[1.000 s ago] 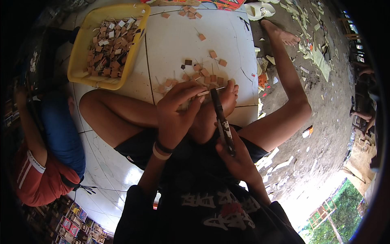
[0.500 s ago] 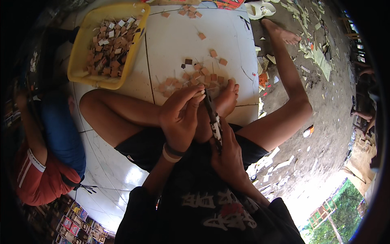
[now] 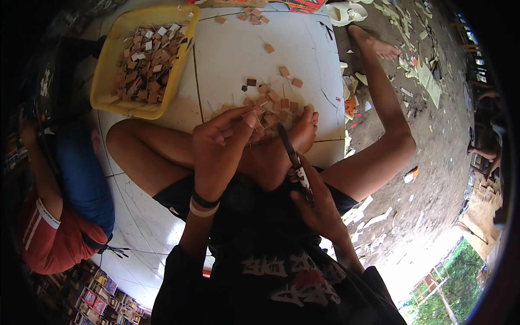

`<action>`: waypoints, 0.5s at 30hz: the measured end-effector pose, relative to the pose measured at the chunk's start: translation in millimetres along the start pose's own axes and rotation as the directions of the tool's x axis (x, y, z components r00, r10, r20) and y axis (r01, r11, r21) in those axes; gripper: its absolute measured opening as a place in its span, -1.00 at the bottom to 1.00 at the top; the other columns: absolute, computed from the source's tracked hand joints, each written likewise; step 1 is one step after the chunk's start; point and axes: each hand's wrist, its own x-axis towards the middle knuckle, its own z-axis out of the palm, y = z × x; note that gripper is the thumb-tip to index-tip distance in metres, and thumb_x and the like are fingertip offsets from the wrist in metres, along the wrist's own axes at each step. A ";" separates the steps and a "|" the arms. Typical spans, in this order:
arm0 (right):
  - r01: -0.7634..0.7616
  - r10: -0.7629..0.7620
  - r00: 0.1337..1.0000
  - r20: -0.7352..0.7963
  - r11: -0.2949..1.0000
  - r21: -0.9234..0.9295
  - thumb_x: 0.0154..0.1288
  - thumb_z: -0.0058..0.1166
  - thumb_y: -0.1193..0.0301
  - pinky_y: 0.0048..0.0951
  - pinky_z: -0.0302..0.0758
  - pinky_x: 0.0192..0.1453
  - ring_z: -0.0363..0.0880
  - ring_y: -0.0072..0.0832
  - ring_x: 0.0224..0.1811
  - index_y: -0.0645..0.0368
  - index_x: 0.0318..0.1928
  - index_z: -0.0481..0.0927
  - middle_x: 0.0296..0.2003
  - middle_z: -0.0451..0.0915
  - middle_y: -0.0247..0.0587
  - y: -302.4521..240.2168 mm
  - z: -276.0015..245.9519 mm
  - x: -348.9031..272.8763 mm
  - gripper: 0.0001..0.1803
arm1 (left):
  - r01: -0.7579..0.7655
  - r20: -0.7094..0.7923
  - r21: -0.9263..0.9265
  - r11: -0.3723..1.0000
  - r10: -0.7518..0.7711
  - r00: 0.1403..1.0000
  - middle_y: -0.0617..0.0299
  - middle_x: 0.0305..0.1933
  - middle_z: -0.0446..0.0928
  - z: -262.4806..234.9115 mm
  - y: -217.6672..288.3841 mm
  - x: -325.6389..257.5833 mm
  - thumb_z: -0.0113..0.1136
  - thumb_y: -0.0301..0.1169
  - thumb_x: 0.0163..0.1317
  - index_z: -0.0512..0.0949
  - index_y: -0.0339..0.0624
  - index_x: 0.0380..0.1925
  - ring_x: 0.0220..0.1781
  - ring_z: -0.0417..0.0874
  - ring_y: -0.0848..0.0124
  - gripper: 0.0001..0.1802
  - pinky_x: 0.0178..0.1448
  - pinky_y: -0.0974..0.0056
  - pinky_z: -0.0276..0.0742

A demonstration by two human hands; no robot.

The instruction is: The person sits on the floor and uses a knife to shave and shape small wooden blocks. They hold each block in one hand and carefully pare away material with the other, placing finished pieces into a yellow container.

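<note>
White tiled floor (image 3: 233, 54), littered dirt (image 3: 430, 135) beside; right fingers (image 3: 316, 186) wrapping dark tool (image 3: 287, 142); left fingers (image 3: 245, 128): grip unclear.

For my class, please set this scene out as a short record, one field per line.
Left hand: at the loose brown squares; grip unclear
Right hand: around a dark tool with white patches
Yellow basin: upper left, holding brown and white pieces
Floor: white, tiled
Nearby person: at left, in a red top
Ground at right: strewn with pale scraps
</note>
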 end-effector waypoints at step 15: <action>-0.162 0.166 0.986 -0.026 0.979 0.126 0.48 0.17 0.59 -0.12 0.47 0.42 0.54 0.12 0.40 0.37 0.57 0.19 0.32 0.51 0.32 -18.4 19.5 -6.7 -0.27 | -0.094 -0.129 -0.126 0.988 0.078 0.989 0.07 -0.09 0.75 16.1 -9.7 -6.2 0.31 -0.54 0.48 0.66 -0.50 0.06 -0.04 0.80 0.42 -0.75 0.10 0.36 0.77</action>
